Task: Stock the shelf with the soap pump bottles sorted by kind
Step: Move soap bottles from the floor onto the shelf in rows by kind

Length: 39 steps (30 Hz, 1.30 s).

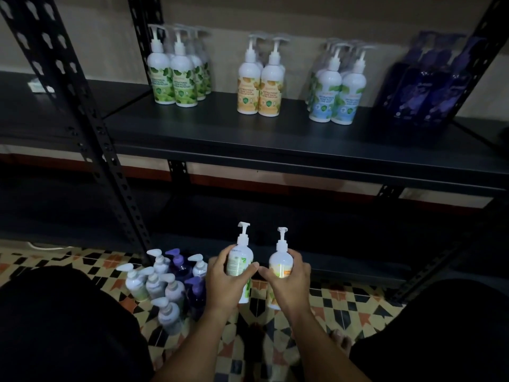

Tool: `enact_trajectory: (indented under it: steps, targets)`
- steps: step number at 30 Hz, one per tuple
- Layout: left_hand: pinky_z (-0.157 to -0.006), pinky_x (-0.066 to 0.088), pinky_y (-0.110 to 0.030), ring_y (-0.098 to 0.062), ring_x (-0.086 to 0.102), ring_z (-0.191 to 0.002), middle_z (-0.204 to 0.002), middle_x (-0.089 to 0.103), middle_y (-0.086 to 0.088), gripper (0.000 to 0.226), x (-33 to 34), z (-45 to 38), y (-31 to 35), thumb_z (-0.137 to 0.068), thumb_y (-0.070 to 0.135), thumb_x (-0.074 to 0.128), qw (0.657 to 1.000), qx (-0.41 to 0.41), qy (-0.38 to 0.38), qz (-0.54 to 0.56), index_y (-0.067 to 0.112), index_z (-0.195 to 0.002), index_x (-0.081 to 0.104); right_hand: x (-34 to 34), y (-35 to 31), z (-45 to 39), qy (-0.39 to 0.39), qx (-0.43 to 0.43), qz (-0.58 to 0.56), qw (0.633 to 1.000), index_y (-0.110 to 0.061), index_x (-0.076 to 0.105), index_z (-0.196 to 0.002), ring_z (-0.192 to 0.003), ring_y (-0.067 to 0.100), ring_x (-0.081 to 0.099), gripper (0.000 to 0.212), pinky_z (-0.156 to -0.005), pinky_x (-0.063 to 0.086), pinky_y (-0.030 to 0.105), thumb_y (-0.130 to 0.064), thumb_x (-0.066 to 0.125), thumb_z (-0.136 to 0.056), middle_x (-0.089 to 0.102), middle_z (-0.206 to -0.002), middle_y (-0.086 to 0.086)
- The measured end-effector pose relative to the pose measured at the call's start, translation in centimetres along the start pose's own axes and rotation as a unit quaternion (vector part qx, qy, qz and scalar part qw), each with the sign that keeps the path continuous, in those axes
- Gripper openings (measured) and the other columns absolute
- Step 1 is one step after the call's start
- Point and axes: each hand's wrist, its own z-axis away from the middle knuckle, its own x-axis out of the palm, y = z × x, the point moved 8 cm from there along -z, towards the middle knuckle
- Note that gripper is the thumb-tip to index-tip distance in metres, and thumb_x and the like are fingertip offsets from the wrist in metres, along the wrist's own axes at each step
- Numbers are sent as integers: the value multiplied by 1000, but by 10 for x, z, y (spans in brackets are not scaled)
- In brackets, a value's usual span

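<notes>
Low centre of frame: left hand grips a green-leaf soap pump bottle, fingers curled round its body, bottle upright, pump head pointing left. Right hand grips an orange-label soap pump bottle, likewise upright, just beside the first; the two thumbs nearly meet between the bottles. Both bottles are held above the patterned tile floor, in front of the lower shelf.

Lower left of centre: a cluster of unsorted pump bottles stands on the floor, white ones mixed with purple ones; labels too dim to read.

Upper half: the dark metal shelf carries four separate groups in a row. From left: green-label bottles, orange-label bottles, blue-label bottles, dark purple bottles at far right, blurred. Groups stand well apart.

A perforated black upright slants through the left of frame. Dark clothed knees fill both bottom corners.
</notes>
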Motion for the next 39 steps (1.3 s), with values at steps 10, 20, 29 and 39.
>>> enact_trajectory:
  steps: [10, 20, 29, 39]
  targets:
    - [-87, 58, -26, -1, 70, -102, -108, 75, 13, 52, -2, 0, 8, -81, 38, 87, 998, -5, 1, 62, 37, -128, 67, -6, 5, -1, 34, 24, -52, 998, -28, 53, -111, -87, 8, 63, 58, -69, 50, 23, -37, 94, -70, 64, -100, -6]
    - [-95, 53, -33, -12, 66, -115, -120, 70, 13, 27, 10, 2, 7, -103, 44, 57, 994, -10, -51, 98, 41, -130, 56, 1, 6, -2, 12, 24, -90, 996, -35, 53, -120, -92, 12, 66, 32, -82, 57, 39, -42, 69, -94, 68, -106, -7]
    - [-88, 58, -30, -9, 69, -108, -121, 67, 10, 64, 3, 4, 10, -72, 53, 90, 997, -1, -42, 59, 46, -127, 58, -3, 0, 0, 37, -4, -38, 999, -34, 47, -128, -99, 9, 60, 79, -74, 54, 27, -40, 95, -65, 50, -116, -8]
    - [-79, 64, -40, -11, 74, -94, -108, 73, 8, 59, -11, -1, 7, -73, 43, 92, 998, -8, 14, 54, 49, -123, 62, -8, 8, -1, 58, 19, -68, 996, -32, 50, -118, -85, 13, 69, 59, -65, 58, 29, -37, 91, -75, 64, -105, -7]
